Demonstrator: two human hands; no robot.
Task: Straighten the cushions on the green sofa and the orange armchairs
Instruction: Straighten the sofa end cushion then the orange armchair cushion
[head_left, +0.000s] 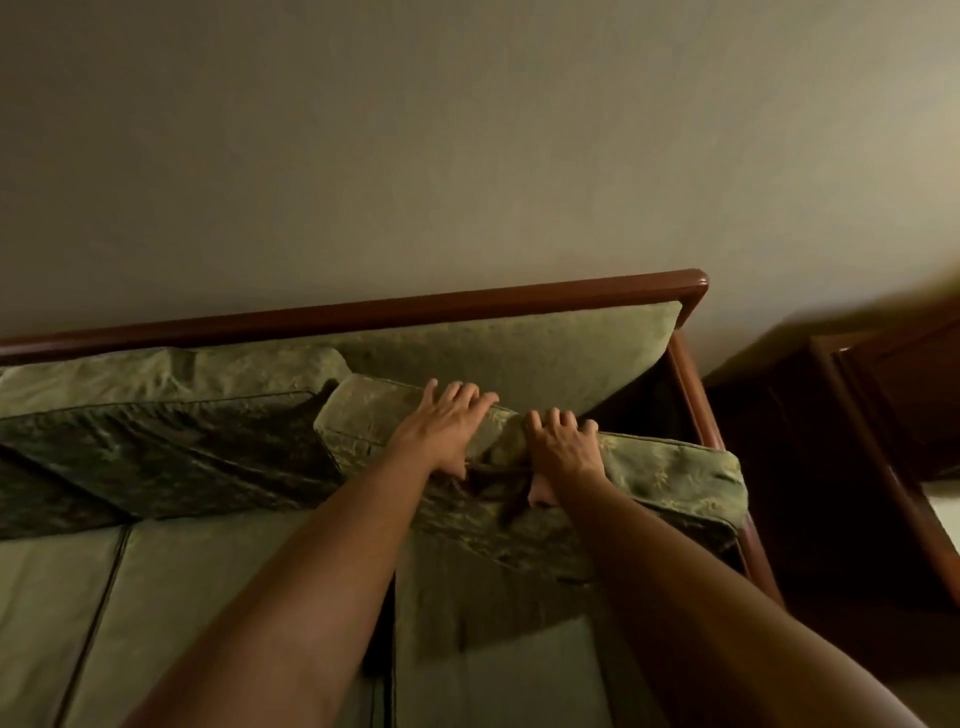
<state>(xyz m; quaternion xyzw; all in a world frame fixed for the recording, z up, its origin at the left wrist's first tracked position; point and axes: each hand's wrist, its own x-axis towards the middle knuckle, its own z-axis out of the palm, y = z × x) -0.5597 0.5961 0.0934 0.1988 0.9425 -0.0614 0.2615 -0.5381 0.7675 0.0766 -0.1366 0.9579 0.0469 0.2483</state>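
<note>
A green patterned back cushion (665, 478) is tipped forward off the back of the green sofa (208, 597), over the right seat. My left hand (447, 423) and my right hand (561, 441) grip its top edge close together, fingers curled over the far side and fabric bunched between them. Behind it a lighter green cushion (519, 353) leans against the wooden back rail (363, 312). Another back cushion (166, 447) on the left leans forward, its dark face toward me.
The sofa's wooden right arm (701, 415) runs down beside the held cushion. A dark wooden piece of furniture (883, 405) stands to the right of the sofa. A plain wall (415, 156) rises behind the rail.
</note>
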